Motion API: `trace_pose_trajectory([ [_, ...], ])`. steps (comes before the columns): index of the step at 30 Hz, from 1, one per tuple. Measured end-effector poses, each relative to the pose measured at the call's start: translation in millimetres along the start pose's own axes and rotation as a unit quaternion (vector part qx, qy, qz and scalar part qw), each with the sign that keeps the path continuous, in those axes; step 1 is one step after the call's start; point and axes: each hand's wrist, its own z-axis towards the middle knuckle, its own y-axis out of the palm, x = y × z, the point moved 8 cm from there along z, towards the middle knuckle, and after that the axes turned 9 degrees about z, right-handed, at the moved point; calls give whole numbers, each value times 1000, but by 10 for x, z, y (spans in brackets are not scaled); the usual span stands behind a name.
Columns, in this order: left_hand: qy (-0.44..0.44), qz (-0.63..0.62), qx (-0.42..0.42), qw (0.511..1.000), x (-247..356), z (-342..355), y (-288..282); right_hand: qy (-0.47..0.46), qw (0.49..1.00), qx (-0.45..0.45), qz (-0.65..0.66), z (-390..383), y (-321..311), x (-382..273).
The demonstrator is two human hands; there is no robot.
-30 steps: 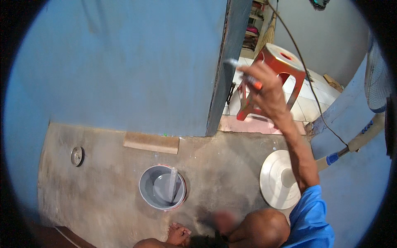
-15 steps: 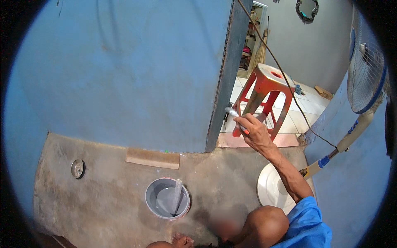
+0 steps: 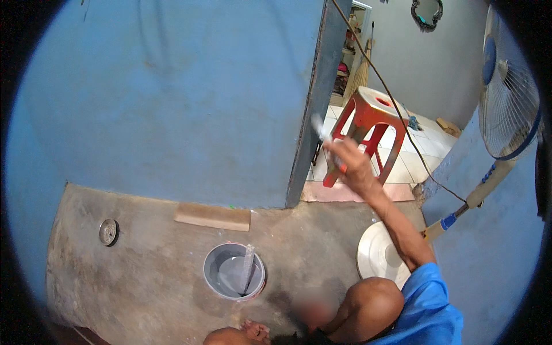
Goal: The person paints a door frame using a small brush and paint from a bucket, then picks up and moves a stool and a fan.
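My right hand is higher along the straight, dark grey door frame than a moment ago; the brushwork therefore appears to run upward. Its fingers grip a slim, pale-tipped, orange-ended paintbrush, the blurred tip overlapping the frame; I cannot determine contact. My left hand is out of view. On the rough, stained concrete floor, a round, grey-walled bucket contains smooth grey liquid and a leaning, flat, pale stick.
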Motion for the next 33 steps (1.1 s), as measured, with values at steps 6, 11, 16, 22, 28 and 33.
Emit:
trace_pose_trajectory([
  [6,-27,-11,45,999,170,247,-120,142,976,-139,86,-211,355,161],
  [11,-49,-72,126,988,573,420,-411,46,996,47,65,770,-555,71],
  [16,-58,-113,175,976,864,457,-552,-77,978,192,-37,1113,-1005,-153],
  [22,-56,-141,229,962,1016,339,-711,-49,987,128,-84,804,-628,-94],
  [28,-53,-170,256,950,1031,351,-763,75,991,-105,-18,-78,103,-50],
  [33,-52,-186,279,941,1045,308,-806,33,999,8,-7,637,-485,-61],
])
